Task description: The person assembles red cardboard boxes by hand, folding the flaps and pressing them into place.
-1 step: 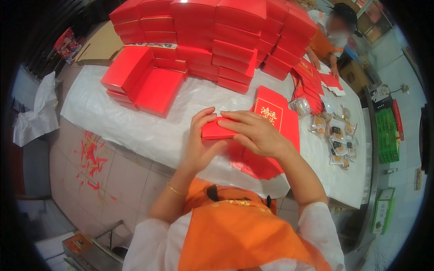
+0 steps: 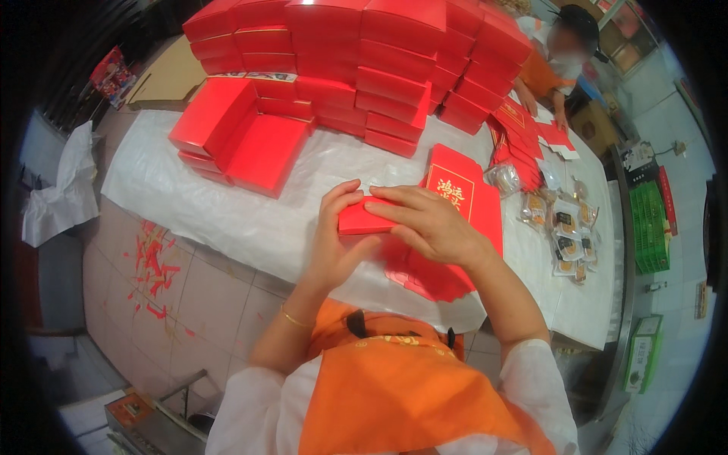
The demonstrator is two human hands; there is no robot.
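Your left hand [image 2: 331, 241] clasped the left end of the red box [image 2: 359, 221]; your right hand [image 2: 434, 224] lay outstretched across its top, seemingly steadying it. The box was at the table's [image 2: 250, 220] near side.

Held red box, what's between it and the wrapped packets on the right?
The head view shows your right hand, then flat red card, then white sheet.

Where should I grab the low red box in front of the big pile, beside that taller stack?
Probably the near right corner of the low red box, coming from the near right. It lies flat, and those two sides face the white sheet; the taller stack stands close on its left and the big pile behind it.
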